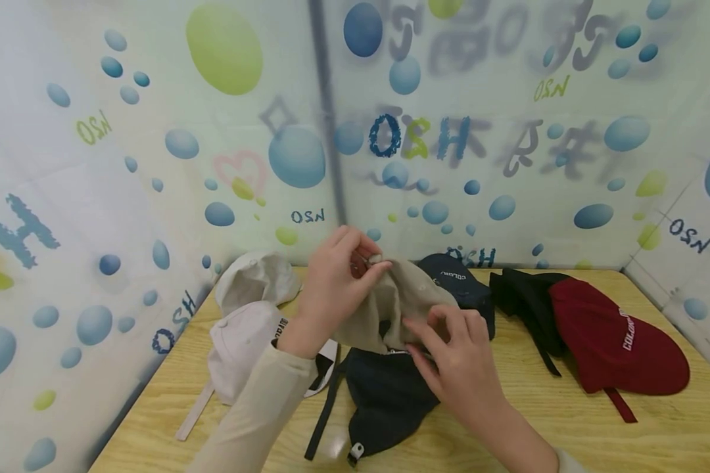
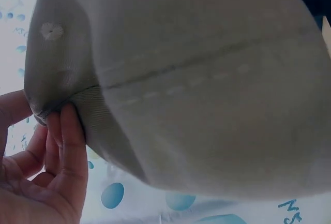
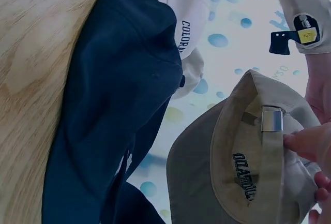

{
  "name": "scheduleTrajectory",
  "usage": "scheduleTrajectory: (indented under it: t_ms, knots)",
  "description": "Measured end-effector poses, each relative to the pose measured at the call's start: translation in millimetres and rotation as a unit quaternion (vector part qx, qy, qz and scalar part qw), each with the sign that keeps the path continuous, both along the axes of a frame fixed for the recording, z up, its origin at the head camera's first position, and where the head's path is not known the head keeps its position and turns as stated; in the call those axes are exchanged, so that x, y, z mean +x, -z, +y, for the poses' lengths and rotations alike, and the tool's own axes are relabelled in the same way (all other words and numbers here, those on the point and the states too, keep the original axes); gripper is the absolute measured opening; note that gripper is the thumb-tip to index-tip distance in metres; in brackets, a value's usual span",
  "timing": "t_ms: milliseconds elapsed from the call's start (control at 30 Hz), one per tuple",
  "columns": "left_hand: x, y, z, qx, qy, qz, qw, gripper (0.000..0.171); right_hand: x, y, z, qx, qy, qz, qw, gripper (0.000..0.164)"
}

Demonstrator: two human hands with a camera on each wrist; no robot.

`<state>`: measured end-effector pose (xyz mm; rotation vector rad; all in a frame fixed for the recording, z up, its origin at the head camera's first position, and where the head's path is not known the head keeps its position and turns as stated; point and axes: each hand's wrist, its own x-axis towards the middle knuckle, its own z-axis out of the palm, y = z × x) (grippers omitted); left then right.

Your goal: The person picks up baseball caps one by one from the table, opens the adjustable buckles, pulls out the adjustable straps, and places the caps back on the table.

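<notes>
A beige baseball cap (image 1: pixel 423 292) is held up off the table between both hands. My left hand (image 1: pixel 334 289) pinches its crown near the top; in the left wrist view the fingertips (image 2: pixel 70 123) grip the fabric by a seam. At the cap's back opening, my right hand (image 1: pixel 461 358) pinches the strap edge between thumb and index finger. The right wrist view shows the back strap (image 3: pixel 271 172) with its metal buckle (image 3: pixel 271 119) and dark lettering inside the cap. Just below lies a navy cap (image 1: pixel 384 394), its strap loose and buckle toward me.
On the left of the wooden table (image 1: pixel 154 414) sit a white cap (image 1: pixel 242 341) and an off-white cap (image 1: pixel 245 276) behind it. Another navy cap (image 1: pixel 452 282) stands behind the beige one. To the right, a maroon cap (image 1: pixel 615 335) leans against a black cap (image 1: pixel 523 289). Printed curtains surround the table.
</notes>
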<state>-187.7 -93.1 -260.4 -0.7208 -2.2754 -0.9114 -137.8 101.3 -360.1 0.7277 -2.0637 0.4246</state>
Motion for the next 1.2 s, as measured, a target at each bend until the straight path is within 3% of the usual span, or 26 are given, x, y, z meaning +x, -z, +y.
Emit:
scheduleTrajectory:
  t_ms: [167, 367, 467, 700, 833, 933, 967, 1067, 1200]
  knots:
    - [3.6, 1.6, 3, 0.012, 0.016, -0.019, 0.9996, 0.018, -1.6, 3.7, 2, 0.004, 0.016, 0.003, 1.0, 0.048]
    - [5.3, 2.9, 5, 0.008, 0.019, -0.035, 0.9992, 0.017, -2.8, 5.7, 2, 0.03, -0.01, 0.029, 0.999, 0.045]
    - [5.7, 3.6, 5, 0.005, 0.019, -0.043, 0.9989, 0.017, -2.8, 6.6, 2, 0.042, -0.012, 0.018, 0.999, 0.048]
    - [5.9, 5.3, 5, -0.002, 0.02, -0.047, 0.9987, 0.018, -4.3, 3.3, 2, -0.003, -0.027, -0.006, 1.0, 0.044]
    - [3.2, 7.9, 4, -0.007, 0.017, -0.042, 0.999, 0.017, -3.0, -1.8, 4, -0.033, -0.048, -0.034, 0.998, 0.032]
    - [-0.7, 12.0, 3, -0.013, 0.01, -0.042, 0.999, 0.015, -1.5, -4.5, 6, -0.053, -0.06, -0.066, 0.995, 0.005]
    - [-1.8, 13.6, 2, -0.016, 0.007, -0.043, 0.9989, 0.014, -1.3, -5.0, 6, -0.058, -0.062, -0.079, 0.993, 0.004]
    - [-2.8, 18.8, 1, -0.025, 0.008, -0.062, 0.9977, 0.014, -0.9, -5.3, 8, -0.072, -0.053, -0.12, 0.989, 0.022]
    - [3.7, 24.6, -2, -0.04, 0.032, -0.104, 0.9933, 0.03, -1.3, -4.6, 10, -0.097, -0.04, -0.174, 0.979, 0.023]
